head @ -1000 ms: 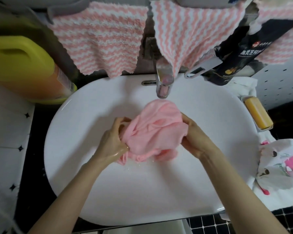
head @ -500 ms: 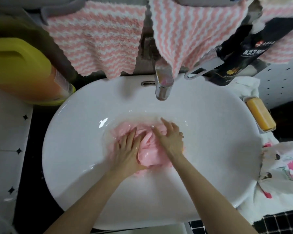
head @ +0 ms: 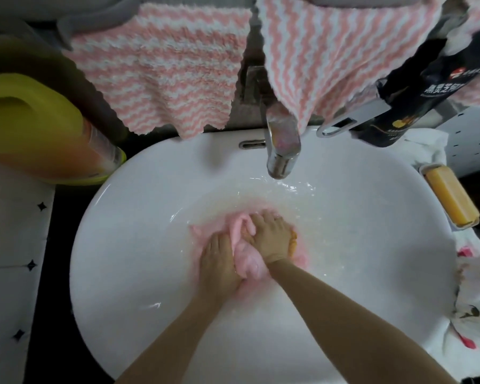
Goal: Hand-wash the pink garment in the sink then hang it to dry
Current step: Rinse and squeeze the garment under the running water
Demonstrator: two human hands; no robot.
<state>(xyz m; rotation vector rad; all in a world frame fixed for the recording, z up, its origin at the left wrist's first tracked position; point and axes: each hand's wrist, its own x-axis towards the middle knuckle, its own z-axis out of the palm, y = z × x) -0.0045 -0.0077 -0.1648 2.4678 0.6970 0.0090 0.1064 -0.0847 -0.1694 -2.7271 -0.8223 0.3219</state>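
The pink garment [head: 248, 263] is lying bunched in shallow water at the middle of the white sink [head: 139, 245], on the near side of the faucet [head: 281, 151]. Both hands are clamping onto it: the left hand [head: 219, 263] is gripping a fold on the left, and the right hand [head: 272, 239] is curling round a wad just beside it, knuckles touching. To scrub well, I judge, the hands should be rubbing fabric against fabric in short strokes, shifting to fresh patches, and staying low so water is not splashing over the rim. A soap bar [head: 450, 202] is sitting at the sink's right edge.
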